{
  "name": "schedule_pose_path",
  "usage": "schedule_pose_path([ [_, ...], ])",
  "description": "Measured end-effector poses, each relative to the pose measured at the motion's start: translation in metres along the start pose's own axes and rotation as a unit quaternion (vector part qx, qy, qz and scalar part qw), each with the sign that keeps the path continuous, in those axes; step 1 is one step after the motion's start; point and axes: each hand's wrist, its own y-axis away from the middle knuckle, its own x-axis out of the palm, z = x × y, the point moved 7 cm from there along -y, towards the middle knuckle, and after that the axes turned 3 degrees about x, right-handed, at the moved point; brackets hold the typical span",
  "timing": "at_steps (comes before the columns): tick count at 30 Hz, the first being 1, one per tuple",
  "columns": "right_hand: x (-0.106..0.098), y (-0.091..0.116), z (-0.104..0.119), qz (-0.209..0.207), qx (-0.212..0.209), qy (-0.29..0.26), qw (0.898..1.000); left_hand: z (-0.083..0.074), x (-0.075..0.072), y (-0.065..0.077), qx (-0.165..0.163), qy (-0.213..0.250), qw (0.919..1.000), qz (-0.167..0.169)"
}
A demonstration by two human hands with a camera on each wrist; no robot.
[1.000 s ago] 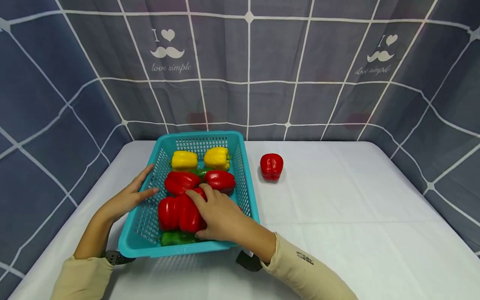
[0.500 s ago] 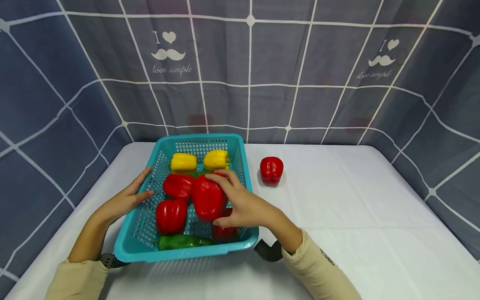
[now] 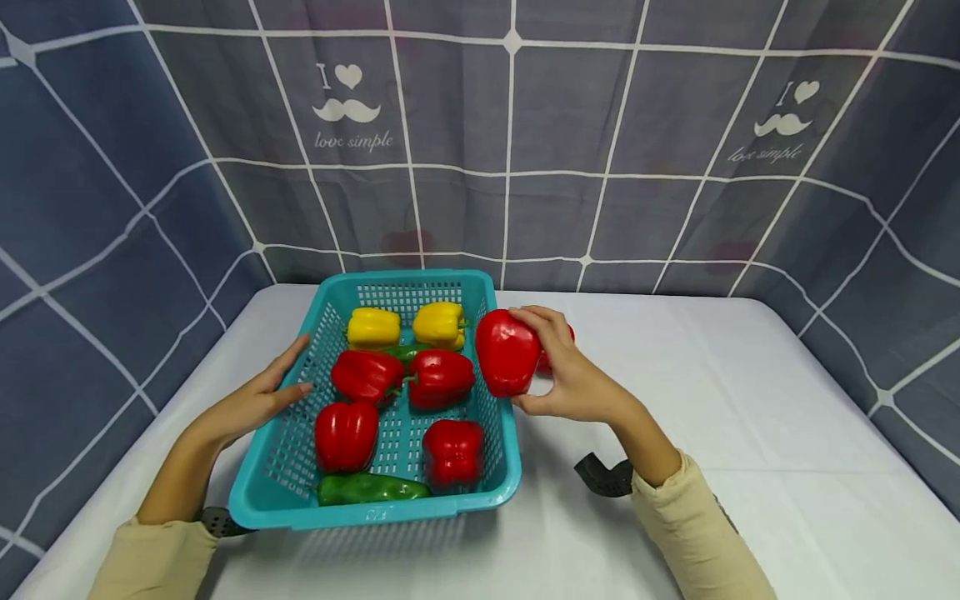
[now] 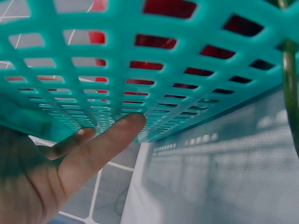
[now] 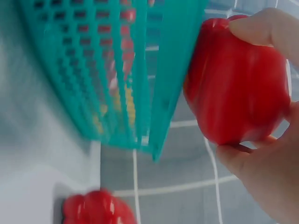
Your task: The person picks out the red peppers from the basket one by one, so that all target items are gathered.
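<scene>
My right hand (image 3: 573,379) grips a red bell pepper (image 3: 506,352) by its sides, raised over the right rim of the turquoise basket (image 3: 258,510). The right wrist view shows the thumb and fingertips around this held pepper (image 5: 238,88). My left hand (image 3: 243,408) rests against the basket's left side, and in the left wrist view its straight fingers (image 4: 105,144) touch the perforated wall (image 4: 117,60). Inside the basket lie several red bell peppers (image 3: 347,436), two yellow bell peppers (image 3: 372,327), a long green pepper (image 3: 372,488) and another green one (image 3: 405,352), partly covered.
Behind the right hand, another red bell pepper (image 3: 546,360) stands on the white tablecloth (image 3: 750,417), partly hidden. It also appears low in the right wrist view. Grey-blue gridded cloth (image 3: 555,125) encloses the table at the back and both sides.
My right hand has lifted the red bell pepper out from among the others and carried it rightward to the basket's right rim. The left hand stays at the basket's left side.
</scene>
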Motion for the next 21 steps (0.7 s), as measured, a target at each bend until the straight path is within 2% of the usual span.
schedule_pose_path([
  [7,-0.023,0.011,-0.026,-0.024,0.009,0.029,0.999,-0.001,-0.001,0.0,-0.001,-0.011,0.9999,0.004],
  [21,-0.048,0.023,-0.053,-0.032,0.032,0.04,0.998,-0.002,0.0,-0.002,-0.002,0.0,1.0,0.008],
])
